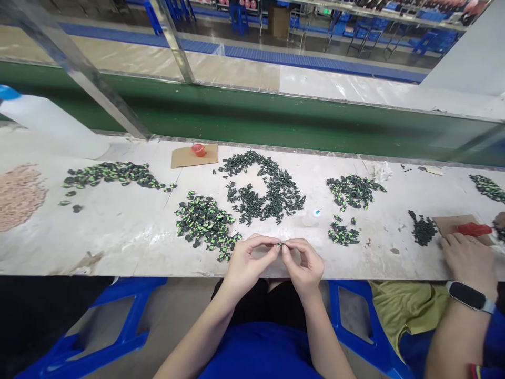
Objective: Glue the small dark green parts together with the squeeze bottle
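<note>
My left hand (252, 258) and my right hand (303, 260) meet over the table's near edge, thumb and forefinger of each pinched together. Between the fingertips is a tiny dark piece (280, 243), mostly hidden by the fingers. Just left of my hands spreads a pile of black and bright-green small parts (205, 221). Beyond them lies a ring-shaped heap of plain dark green-black small parts (272, 192). A small clear bottle with a blue tip (312, 217) stands past my right hand. Further right are two black-and-green piles (353, 190).
A white worktable (130, 226) runs across the view. At left are a white jug (51, 123), pink pieces (19, 195) and more black-green parts (114, 173). A red cup (198, 150) sits on cardboard. At right, a co-worker's hand (469, 258) rests by a red object (473, 229). Blue stools (134, 316) flank me.
</note>
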The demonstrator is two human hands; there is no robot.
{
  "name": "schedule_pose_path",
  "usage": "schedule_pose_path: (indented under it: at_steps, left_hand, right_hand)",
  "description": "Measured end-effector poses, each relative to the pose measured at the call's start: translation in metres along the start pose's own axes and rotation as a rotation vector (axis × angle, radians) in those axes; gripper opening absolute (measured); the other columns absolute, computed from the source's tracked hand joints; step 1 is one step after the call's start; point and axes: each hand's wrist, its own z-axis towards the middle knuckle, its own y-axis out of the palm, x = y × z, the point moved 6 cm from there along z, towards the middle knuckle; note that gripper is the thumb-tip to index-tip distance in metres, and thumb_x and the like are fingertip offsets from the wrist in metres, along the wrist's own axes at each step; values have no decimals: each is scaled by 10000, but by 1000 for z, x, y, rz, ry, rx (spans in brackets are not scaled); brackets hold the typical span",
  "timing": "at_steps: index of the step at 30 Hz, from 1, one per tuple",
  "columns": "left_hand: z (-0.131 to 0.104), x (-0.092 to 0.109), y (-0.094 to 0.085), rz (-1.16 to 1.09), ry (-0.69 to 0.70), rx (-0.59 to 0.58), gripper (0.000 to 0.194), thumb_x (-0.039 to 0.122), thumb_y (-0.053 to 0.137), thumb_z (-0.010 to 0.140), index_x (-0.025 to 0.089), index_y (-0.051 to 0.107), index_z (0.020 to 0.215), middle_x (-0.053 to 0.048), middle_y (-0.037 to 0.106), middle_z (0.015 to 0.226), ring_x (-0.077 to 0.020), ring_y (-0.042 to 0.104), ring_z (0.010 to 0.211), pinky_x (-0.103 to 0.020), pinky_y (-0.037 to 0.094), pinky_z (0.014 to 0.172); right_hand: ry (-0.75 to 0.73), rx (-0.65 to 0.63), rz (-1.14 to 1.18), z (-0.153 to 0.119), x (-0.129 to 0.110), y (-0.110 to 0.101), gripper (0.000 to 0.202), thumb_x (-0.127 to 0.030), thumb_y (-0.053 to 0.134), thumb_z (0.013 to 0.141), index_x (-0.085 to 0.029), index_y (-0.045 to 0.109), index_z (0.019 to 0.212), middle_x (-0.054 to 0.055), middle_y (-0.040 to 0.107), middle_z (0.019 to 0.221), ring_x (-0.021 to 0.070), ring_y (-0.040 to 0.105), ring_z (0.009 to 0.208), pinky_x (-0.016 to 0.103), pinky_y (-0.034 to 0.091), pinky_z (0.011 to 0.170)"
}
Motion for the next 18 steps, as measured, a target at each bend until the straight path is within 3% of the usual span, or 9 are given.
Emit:
schedule_pose_path:
  at_steps: [7,13,18]
  left_hand:
    - [-1,21,3,227,275,-135,134,197,601,834,206,713,907,-55,717,840,-186,642,826,-302,521,750]
    - [-8,28,12,419,529,-80,206,102,491,883,206,670,888,-28,709,773,-170,593,761,-314,470,744]
    - [-10,18,29,409,514,-182,186,131,495,900,212,657,942,-26,726,833,-170,602,795,-328,442,788]
  right_hand:
    - [232,-61,127,4,12,-4,148,-205,675,724,-208,656,870,12,681,710,149,655,624,287,574,613]
    - [162,-37,120,-3,14,-6,72,-208,640,729,-212,624,799,1,610,674,134,596,605,264,528,561]
    - [135,-97,52,-4,14,-20,61,-198,623,760,-205,641,819,11,633,696,137,608,616,267,531,568]
